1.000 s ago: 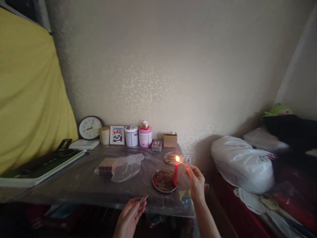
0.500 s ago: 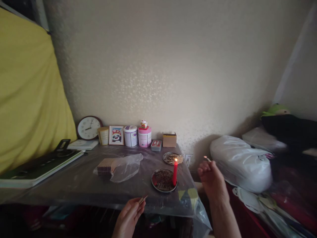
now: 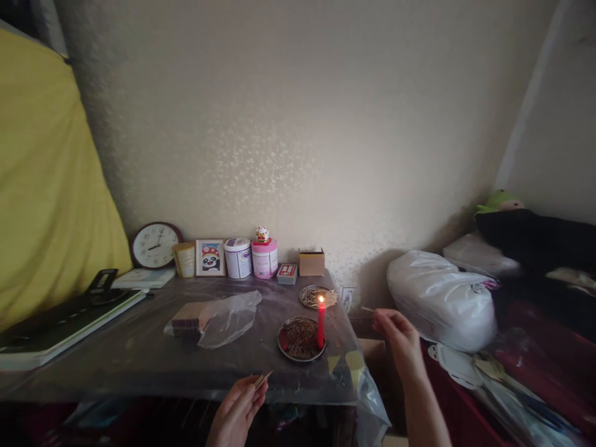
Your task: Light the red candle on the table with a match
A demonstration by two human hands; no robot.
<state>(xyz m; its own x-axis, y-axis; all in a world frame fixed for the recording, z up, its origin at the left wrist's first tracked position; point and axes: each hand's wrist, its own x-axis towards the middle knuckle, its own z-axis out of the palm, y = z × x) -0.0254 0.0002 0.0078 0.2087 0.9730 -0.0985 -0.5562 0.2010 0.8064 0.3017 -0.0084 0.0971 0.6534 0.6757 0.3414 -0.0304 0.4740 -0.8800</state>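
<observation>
My right hand (image 3: 395, 332) pinches a thin matchstick (image 3: 367, 309), held to the right of the table with its tip pointing left; no flame shows on it. Low in front of the table edge, my left hand (image 3: 239, 406) is closed around pale matchsticks (image 3: 263, 379) that poke out past its fingers; how many is unclear. Between the two hands, farther back, a lit red candle (image 3: 321, 326) stands upright at the right side of a round metal dish (image 3: 280, 347) with a dark, stained inside. Behind it, another dish (image 3: 302, 299) holds many thin sticks.
A stack of small boxes (image 3: 186, 320) lies partly in a clear plastic bag (image 3: 230, 323). Along the wall stand a clock (image 3: 156, 245), a panda picture (image 3: 210, 257), tins (image 3: 238, 259), and a cardboard box (image 3: 311, 263). A white bag (image 3: 437, 298) sits to the right.
The flame on the match in my right hand has gone out, and that hand has turned so the match points left. My view has shifted slightly right. The candle still burns.
</observation>
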